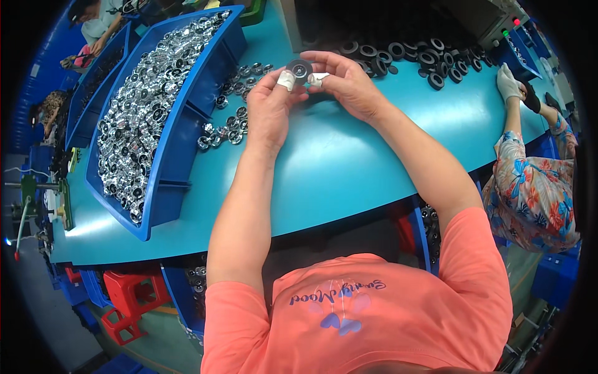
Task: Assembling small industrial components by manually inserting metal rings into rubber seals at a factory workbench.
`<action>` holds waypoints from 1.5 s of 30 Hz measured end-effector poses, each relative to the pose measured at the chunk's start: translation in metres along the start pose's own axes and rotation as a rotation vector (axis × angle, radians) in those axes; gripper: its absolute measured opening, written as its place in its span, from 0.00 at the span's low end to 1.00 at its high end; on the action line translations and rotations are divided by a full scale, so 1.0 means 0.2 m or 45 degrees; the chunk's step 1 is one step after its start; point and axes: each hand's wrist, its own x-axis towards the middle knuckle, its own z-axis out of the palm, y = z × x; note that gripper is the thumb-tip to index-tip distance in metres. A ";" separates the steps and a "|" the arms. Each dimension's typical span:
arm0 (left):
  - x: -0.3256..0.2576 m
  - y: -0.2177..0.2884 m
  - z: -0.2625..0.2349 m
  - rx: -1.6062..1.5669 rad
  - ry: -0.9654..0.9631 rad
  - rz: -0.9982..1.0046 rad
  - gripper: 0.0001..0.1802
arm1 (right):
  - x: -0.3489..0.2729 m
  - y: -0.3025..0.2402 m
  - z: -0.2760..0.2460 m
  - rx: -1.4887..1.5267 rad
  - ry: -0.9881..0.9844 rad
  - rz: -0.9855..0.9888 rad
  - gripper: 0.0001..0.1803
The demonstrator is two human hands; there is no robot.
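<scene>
1. A coral-orange short-sleeved shirt (374, 318) covers the torso, its sleeves ending above the elbows.
2. Cursive purple lettering sits on the shirt's chest, with blue heart shapes hanging just below it.
3. White tape wraps the left hand (269, 109) thumb and a right hand (349, 84) fingertip.
4. Both forearms are bare.

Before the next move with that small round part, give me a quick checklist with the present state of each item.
1. Round part held in both hands: ok, left hand and right hand pinch it above the table.
2. Taped fingertips in place: ok, white tape shows on the left thumb.
3. Supply within reach: ok, the blue bin on the left is full of shiny parts, with loose ones beside it.
4. Black rings at hand: ok, a pile lies ahead on the teal table.
5. Neighbour's gloved hand apart: ok, far right.
6. Part properly assembled: cannot tell, too small.
</scene>
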 end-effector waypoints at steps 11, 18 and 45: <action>0.01 -0.01 -0.01 -0.092 0.020 0.006 0.16 | -0.01 -0.01 0.02 0.068 0.002 0.044 0.26; 0.01 -0.01 0.00 0.002 0.031 0.038 0.15 | -0.01 -0.01 -0.01 0.160 -0.068 0.160 0.22; -0.02 -0.03 0.00 0.358 0.108 0.097 0.13 | -0.01 0.03 0.01 0.197 -0.052 0.202 0.18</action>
